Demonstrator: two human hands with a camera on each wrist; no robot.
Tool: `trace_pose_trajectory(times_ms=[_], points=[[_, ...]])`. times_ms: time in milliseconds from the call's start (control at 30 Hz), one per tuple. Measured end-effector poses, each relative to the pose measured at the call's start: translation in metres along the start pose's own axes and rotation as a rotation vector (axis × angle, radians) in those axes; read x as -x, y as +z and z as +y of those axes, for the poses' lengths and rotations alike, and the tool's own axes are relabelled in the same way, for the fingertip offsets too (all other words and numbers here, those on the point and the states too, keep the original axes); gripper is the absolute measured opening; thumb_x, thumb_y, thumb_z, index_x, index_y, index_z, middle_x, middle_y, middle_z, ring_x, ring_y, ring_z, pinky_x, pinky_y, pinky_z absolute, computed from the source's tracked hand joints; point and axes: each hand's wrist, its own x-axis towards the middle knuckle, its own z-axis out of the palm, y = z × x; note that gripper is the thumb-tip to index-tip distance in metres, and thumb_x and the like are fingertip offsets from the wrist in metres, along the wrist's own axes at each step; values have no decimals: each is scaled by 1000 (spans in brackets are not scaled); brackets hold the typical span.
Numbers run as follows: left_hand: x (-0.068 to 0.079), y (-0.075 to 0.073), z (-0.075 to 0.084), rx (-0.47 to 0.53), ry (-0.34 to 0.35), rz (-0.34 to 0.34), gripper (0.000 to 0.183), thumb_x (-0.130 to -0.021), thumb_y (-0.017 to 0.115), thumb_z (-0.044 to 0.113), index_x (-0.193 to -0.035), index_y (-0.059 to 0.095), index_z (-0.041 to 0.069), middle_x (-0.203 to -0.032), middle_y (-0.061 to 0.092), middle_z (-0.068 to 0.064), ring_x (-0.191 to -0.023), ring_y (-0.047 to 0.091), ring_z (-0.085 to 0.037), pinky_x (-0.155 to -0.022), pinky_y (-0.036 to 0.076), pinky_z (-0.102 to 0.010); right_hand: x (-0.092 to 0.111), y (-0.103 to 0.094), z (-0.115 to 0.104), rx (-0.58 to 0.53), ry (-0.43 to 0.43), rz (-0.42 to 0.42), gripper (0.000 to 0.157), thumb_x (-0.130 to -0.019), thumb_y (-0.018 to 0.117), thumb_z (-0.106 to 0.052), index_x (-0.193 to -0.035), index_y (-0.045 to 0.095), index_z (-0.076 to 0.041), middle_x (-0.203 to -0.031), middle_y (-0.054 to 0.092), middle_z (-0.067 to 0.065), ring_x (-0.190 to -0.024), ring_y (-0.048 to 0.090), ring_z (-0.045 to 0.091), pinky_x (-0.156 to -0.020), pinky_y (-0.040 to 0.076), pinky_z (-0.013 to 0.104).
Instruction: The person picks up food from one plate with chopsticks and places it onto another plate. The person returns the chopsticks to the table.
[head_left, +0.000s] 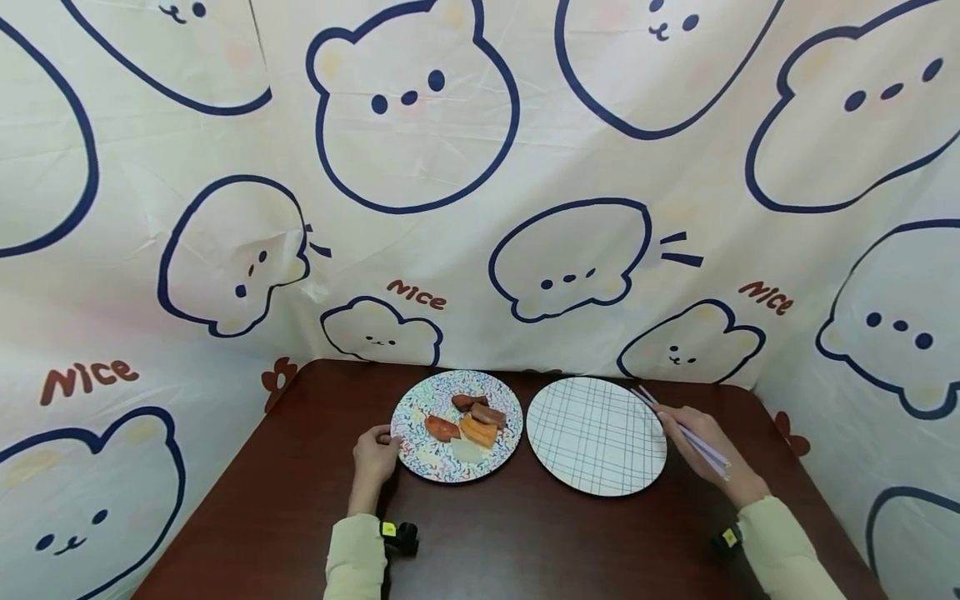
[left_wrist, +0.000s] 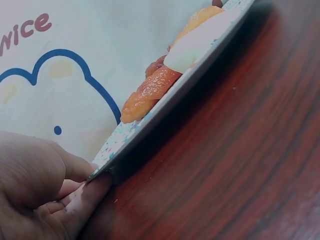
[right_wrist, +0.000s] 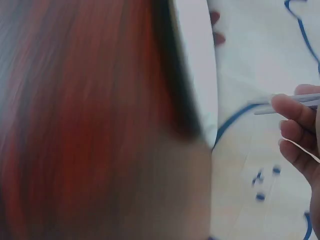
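Note:
At its left rim, a colourful speckled plate (head_left: 420, 402) is pinched between the thumb and fingers of my left hand (head_left: 377, 457). Several pieces of food lie on it: a glossy reddish-orange piece (left_wrist: 151, 92), a yellow-orange piece (head_left: 477, 431), a whitish piece (head_left: 469, 451) and brown sausage-like pieces (head_left: 489, 415). Farther right, my right hand (head_left: 703, 446) holds a pair of pale chopsticks (head_left: 707, 454), their tips over the right edge of a white plate with a grid pattern (head_left: 592, 437). Nothing sits between the chopstick tips.
Both plates are side by side near the far edge of the dark brown wooden table (head_left: 480, 542). A white cloth (head_left: 465, 250) printed with blue-outlined bears hangs behind and at both sides. Small black devices (head_left: 403, 537) are strapped to the wrists.

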Motion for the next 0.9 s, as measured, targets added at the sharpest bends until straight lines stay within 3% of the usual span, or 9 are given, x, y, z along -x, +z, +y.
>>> trace_pose_trajectory(times_ms=[100,200,267,333,467,567,733,900], points=[[1,0,-2,3,-9,-1,35,-97,62,10,-126,61,-10,-98,64,-18,-85,63,-28,-66,49,-32,9,-8,11,-9,106,-48,34,-108,51,-24,-120,71,0,-96,73,7,-80,59,12,-71,55,34],[2,0,-5,4,-4,-2,36,-96,62,10,-126,61,-11,-97,64,-19,-83,63,-27,-64,48,-31,16,-13,22,-21,171,-87,35,-108,50,-27,-114,72,-1,-84,68,2,-73,55,8,-66,50,29],[2,0,-6,1,-2,2,36,-97,62,10,-125,61,-11,-98,64,-19,-82,62,-26,-64,47,-31,20,-14,29,-23,168,-97,34,-108,50,-25,-109,72,0,-75,61,0,-67,50,7,-62,44,26],[2,0,-7,-5,1,9,35,-97,62,10,-125,62,-11,-97,64,-20,-81,61,-26,-64,47,-31,25,-14,35,-13,139,-100,30,-107,52,-19,-116,71,3,-78,64,-2,-67,50,4,-63,46,23],[2,0,-6,-16,5,17,35,-97,62,10,-124,62,-11,-98,65,-20,-82,61,-26,-65,47,-31,31,-11,44,-19,106,-110,28,-103,57,-7,-123,68,8,-97,72,7,-76,55,2,-70,50,18],[2,0,-5,-16,11,19,35,-96,62,11,-124,62,-12,-98,65,-20,-83,62,-27,-65,47,-32,31,-7,48,-82,161,-125,28,-102,58,-9,-123,68,6,-106,71,12,-79,55,4,-70,49,18],[1,0,-4,-12,19,18,35,-96,62,10,-124,62,-11,-98,66,-21,-82,62,-27,-65,47,-31,28,-3,49,-140,244,-128,17,-99,64,-12,-110,74,-5,-97,68,6,-75,54,4,-66,45,21],[-1,0,-2,-16,33,24,35,-96,63,10,-123,63,-12,-97,66,-20,-81,62,-26,-65,47,-31,25,-5,49,-142,229,-120,6,-93,72,-8,-97,76,-9,-97,71,6,-76,56,8,-66,47,23]])
